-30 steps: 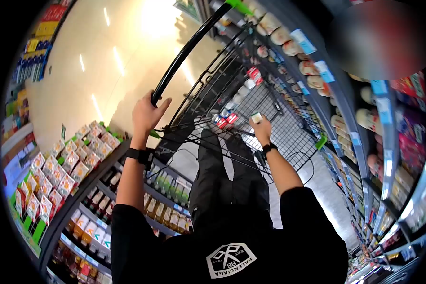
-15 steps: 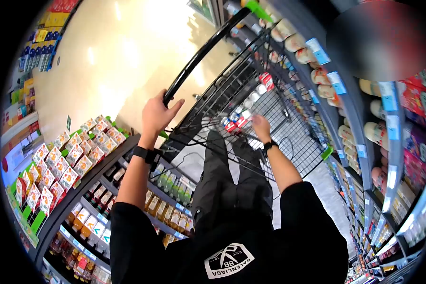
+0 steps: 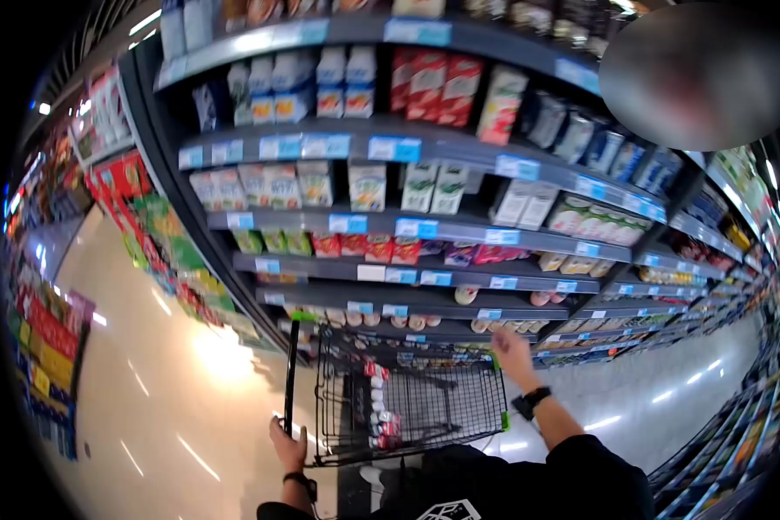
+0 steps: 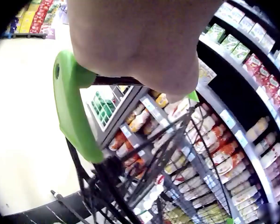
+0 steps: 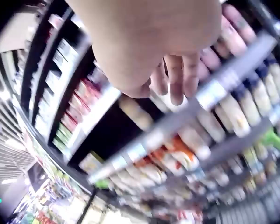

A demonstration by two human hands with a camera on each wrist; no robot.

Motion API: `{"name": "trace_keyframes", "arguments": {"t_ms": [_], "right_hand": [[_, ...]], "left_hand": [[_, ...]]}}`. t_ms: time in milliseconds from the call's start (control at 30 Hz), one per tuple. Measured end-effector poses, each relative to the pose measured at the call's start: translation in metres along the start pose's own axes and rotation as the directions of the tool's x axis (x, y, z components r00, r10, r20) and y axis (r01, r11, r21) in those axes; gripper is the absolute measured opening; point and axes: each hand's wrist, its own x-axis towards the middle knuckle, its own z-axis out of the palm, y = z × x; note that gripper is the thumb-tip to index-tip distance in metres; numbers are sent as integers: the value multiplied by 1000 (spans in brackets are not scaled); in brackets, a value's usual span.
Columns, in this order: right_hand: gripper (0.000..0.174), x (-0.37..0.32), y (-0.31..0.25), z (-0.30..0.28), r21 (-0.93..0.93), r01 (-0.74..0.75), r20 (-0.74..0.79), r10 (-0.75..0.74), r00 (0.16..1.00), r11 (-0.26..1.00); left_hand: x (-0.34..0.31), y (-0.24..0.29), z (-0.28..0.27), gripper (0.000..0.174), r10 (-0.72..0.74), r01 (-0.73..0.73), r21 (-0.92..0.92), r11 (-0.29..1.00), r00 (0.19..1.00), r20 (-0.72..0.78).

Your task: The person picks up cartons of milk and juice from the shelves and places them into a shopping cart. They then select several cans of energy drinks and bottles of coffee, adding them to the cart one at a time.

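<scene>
My left hand [image 3: 289,446] grips the near end of the black handle [image 3: 291,373] of a wire shopping cart [image 3: 472,399]. In the left wrist view the back of that hand [image 4: 135,46] covers most of the bar beside its green end piece [image 4: 74,112]. My right hand [image 3: 513,357] is raised over the cart's far side, in front of the lower shelves. Its fingers [image 5: 176,81] hang loosely bent in the right wrist view, with nothing held. Inside the cart lie red-and-white packs [image 3: 375,370] and several white containers [image 3: 377,396].
A tall store shelf [image 3: 355,139] stands across the front, with milk cartons [image 3: 446,186], red cartons [image 3: 442,87] and rows of bottles [image 5: 233,112]. An aisle floor [image 3: 165,390] runs along the left, with stacked goods [image 3: 39,373] beyond. More shelving [image 3: 719,459] lines the right.
My right hand held a small white-and-green item over the cart, brought it to the packs there, and is now empty and lifted toward the shelf. The view has swung to face the shelf.
</scene>
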Motion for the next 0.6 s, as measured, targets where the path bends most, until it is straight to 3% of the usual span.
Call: {"name": "trace_keyframes", "arguments": {"t_ms": [33,67,133,167,233,333,400,433,533,567,600], "right_hand": [[23,28,-19,-29,34,111,-145,-105,984,993],[26,57,-45,-59,-21,338,-346,-324,880,941],[29,106,-95,-118,-39,451,-514,-405,756,892],[34,123,-122,-147,-189,421,-573,-448,686,887],[40,162,-166,-191,-180,466,-659,-458,596,866],[46,211,-203,-240,-136,424,-679,-395,618,896],[56,244,-205,-256,-375,337,-698,-503,509,863],[56,256,-205,-260,-368,349,-704,-504,501,862],[65,286,-196,-268,-293,218,-573,-354,739,931],[65,295,-191,-270,-287,225,-575,-356,737,931],[65,302,-188,-272,-247,207,-526,-310,792,947]], "left_hand": [[-4,0,9,73,53,-51,17,999,995,-89],[-9,3,17,72,119,-116,41,992,987,-105],[-18,28,26,71,194,-192,32,981,977,-91],[-22,50,25,69,209,-210,-3,978,976,-59],[-32,87,32,61,276,-277,-46,960,961,-36],[-40,127,39,57,362,-353,-133,926,931,49],[-44,152,39,53,447,-439,-119,890,893,47],[-47,167,35,51,450,-436,-155,886,890,72],[-55,194,26,50,489,-482,-111,869,871,49],[-56,201,23,49,505,-498,-114,860,862,47],[-57,208,20,49,521,-513,-116,850,852,48]]}}
